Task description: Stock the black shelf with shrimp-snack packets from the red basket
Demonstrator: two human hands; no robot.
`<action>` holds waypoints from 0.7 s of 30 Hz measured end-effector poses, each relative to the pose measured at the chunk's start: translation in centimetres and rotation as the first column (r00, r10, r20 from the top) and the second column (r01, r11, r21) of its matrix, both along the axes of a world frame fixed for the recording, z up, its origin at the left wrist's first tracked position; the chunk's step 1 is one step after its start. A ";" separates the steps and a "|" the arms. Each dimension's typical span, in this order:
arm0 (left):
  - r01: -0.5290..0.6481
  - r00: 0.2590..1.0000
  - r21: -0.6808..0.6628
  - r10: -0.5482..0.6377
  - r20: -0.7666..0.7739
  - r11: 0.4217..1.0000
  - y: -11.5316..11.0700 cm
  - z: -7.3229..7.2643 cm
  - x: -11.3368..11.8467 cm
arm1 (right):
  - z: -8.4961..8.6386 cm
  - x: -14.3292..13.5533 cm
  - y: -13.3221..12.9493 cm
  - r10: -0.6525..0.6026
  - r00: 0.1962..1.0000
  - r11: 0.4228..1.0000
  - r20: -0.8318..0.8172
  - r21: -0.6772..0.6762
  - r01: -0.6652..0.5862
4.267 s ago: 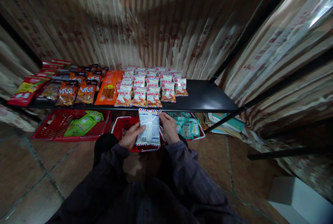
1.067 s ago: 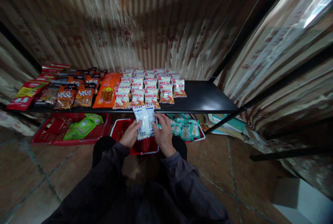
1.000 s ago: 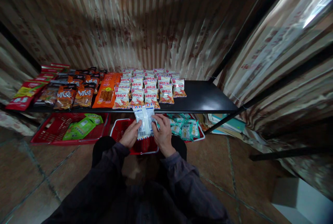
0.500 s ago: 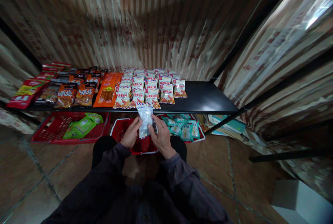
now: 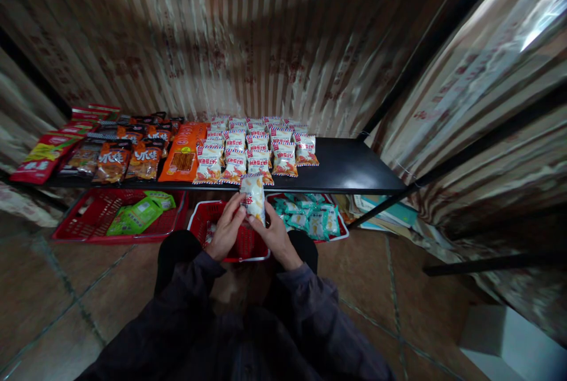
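Between both hands I hold a small white snack bag [image 5: 253,196] with striped ends, its printed front up, just before the shelf's front edge. My left hand [image 5: 227,228] is closed on its left side, and my right hand [image 5: 271,233] grips its lower right. Behind it, rows of matching white snack bags [image 5: 234,162] stand on the black shelf [image 5: 349,162]. Underneath my hands is a red basket [image 5: 199,215] with a white rim; its contents are mostly hidden.
To the left on the shelf lie orange bags [image 5: 183,153], dark noodle-like snack bags [image 5: 113,159] and red bags [image 5: 46,153]. Below stand a red basket with green packets [image 5: 137,215] and another with teal packets [image 5: 310,212]. A black post [image 5: 385,204] rises at right.
The snack bag has been turned over, from its plain text-covered back to its colourful front. Both hands have shifted their grip slightly around it.
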State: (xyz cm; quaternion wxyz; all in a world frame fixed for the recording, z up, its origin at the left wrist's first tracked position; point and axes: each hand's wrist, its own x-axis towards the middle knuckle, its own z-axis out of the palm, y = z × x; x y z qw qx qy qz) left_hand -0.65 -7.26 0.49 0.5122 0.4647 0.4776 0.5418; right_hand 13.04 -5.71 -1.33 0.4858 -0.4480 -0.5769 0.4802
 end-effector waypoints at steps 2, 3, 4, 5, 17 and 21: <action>0.015 1.000 0.012 -0.015 0.001 1.000 0.1 0.2 0.0 | 0.1 0.0 0.0 -0.034 0.989 0.998 -0.142 -0.062 0.026; 0.013 1.000 0.017 -0.013 0.005 1.000 0.1 0.2 -0.1 | 0.2 0.0 0.0 -0.046 0.972 0.994 -0.229 -0.105 0.022; -0.001 1.000 0.017 0.001 0.005 1.000 0.3 0.2 -0.1 | 0.5 0.0 0.0 -0.057 0.946 0.988 -0.320 -0.155 0.007; -0.025 1.000 0.011 0.025 0.003 1.000 0.4 0.1 -0.2 | 0.7 0.0 -0.1 -0.066 0.913 0.978 -0.403 -0.208 -0.021; 0.123 0.981 -0.220 -0.085 0.175 0.968 0.5 -0.7 0.1 | 1.1 1.2 0.9 -0.134 0.851 0.930 -0.508 -0.362 -0.069; 0.102 0.975 -0.199 -0.058 0.215 0.975 0.7 -0.7 0.3 | 1.0 1.6 1.1 -0.134 0.870 0.939 -0.475 -0.340 -0.041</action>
